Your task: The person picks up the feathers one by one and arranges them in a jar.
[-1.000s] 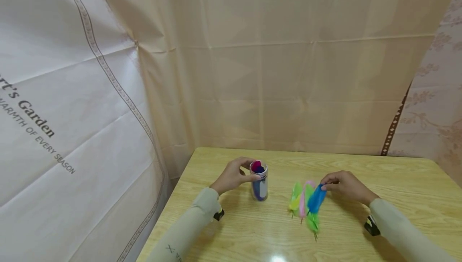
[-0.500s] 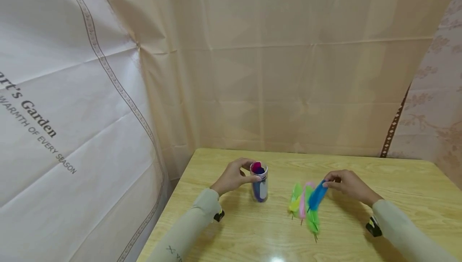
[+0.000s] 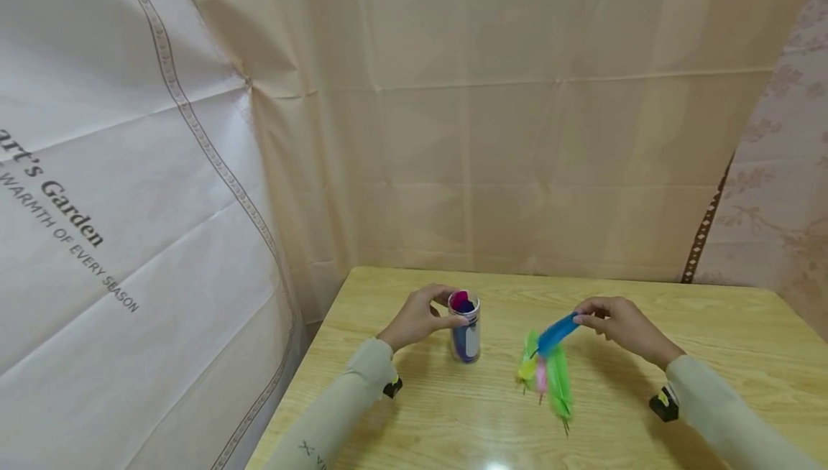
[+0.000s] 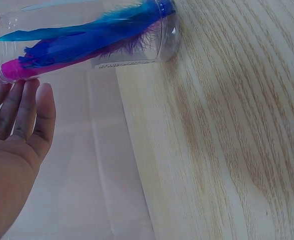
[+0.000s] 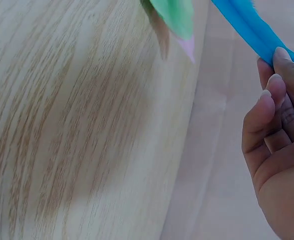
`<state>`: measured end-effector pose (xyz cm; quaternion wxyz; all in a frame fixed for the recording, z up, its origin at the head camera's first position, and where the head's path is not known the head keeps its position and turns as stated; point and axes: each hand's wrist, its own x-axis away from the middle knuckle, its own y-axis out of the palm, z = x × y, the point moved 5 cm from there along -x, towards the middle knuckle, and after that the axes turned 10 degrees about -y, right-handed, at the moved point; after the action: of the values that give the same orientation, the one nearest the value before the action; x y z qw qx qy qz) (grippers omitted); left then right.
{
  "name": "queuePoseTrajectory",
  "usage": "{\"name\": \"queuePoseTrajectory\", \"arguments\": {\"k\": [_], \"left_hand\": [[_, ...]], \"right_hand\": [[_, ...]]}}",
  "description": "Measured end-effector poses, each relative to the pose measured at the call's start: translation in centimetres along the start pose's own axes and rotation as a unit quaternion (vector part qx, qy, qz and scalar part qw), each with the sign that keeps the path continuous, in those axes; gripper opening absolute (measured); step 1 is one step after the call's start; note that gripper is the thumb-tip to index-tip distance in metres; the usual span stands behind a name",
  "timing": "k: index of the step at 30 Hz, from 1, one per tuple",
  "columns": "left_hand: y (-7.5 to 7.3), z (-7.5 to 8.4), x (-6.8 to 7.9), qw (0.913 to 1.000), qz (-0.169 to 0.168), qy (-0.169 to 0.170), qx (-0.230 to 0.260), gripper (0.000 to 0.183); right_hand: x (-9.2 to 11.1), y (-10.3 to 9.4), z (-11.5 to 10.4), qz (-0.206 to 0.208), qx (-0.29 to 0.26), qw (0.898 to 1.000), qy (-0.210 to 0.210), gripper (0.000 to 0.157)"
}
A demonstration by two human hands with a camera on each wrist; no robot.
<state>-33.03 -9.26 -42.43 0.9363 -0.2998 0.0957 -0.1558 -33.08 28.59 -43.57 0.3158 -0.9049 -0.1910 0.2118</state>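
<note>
A clear plastic jar (image 3: 471, 344) stands upright on the table with feathers inside. Blue and magenta feathers (image 4: 81, 45) show through its wall in the left wrist view. My left hand (image 3: 417, 315) grips the jar near its rim, thumb in front and fingers behind. Between thumb and fingertips, my right hand (image 3: 621, 323) pinches a bright blue feather (image 3: 558, 333) by its tip, its quill slanting down to the left. Under it lie green feathers (image 3: 560, 384), a pink feather (image 3: 541, 376) and a yellow feather (image 3: 527, 369), partly covered by the blue one.
The wood-grain table (image 3: 414, 420) ends at a back edge against a beige cloth (image 3: 517, 168). A white printed cloth (image 3: 129, 226) hangs along the left side. Each wrist wears a small dark device.
My right hand has turned the blue feather from steeply hanging to a flatter slant, its quill end swinging left and up over the other feathers. The left hand and jar stay put.
</note>
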Motion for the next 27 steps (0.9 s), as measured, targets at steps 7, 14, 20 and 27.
{"name": "queuePoseTrajectory", "arguments": {"k": [7,14,20,27], "left_hand": [[0.0,-0.1,-0.1,1.0000,0.001,0.002,0.000,0.055],[0.0,-0.1,-0.2,0.9999,0.005,0.009,-0.005,0.055],[0.1,-0.1,-0.2,0.9999,0.003,0.009,-0.005,0.055],[0.0,0.0,-0.2,0.9999,0.005,0.011,-0.005,0.055]], "right_hand": [[-0.2,0.0,-0.6,0.008,0.002,1.000,-0.001,0.022],[-0.3,-0.2,-0.9,0.014,-0.006,1.000,0.007,0.022],[-0.5,0.0,-1.4,0.021,-0.005,1.000,-0.006,0.023],[-1.0,0.0,-2.1,0.038,0.014,0.999,-0.029,0.021]]}}
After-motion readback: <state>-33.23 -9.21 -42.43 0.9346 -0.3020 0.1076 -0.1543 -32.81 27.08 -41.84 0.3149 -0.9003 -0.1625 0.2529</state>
